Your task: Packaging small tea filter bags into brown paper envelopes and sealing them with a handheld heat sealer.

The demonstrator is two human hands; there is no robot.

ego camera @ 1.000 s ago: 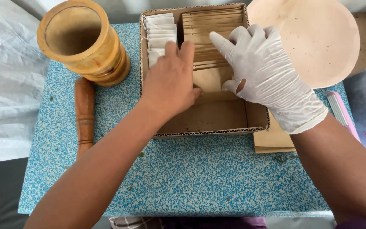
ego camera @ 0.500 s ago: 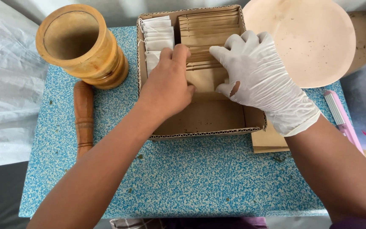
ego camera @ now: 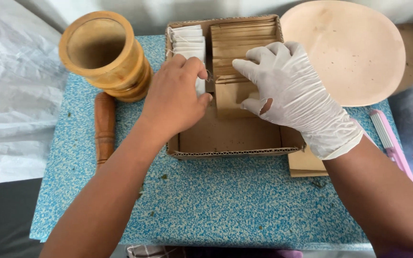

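An open cardboard box (ego camera: 235,152) on the blue speckled tabletop holds a row of white sachets (ego camera: 187,40) on the left and a row of brown paper envelopes (ego camera: 244,36) on the right. My bare left hand (ego camera: 175,98) curls over the near end of the white row, fingers and thumb pinched on a white sachet. My right hand (ego camera: 290,91), in a torn white glove, grips the front brown envelope (ego camera: 228,98), fingers on its top edge and thumb on its face. The near half of the box is bare.
A wooden mortar (ego camera: 103,55) stands at the back left, its pestle (ego camera: 104,126) lying beside the box. A round pale plate (ego camera: 350,48) sits at the back right. A pink tool (ego camera: 390,141) and spare brown envelopes (ego camera: 307,165) lie right of the box. White plastic sheet (ego camera: 10,95) covers the left.
My left hand has moved left, off the brown envelopes and onto the white sachets. My right hand stays on the front brown envelope, its thumb now on the face.
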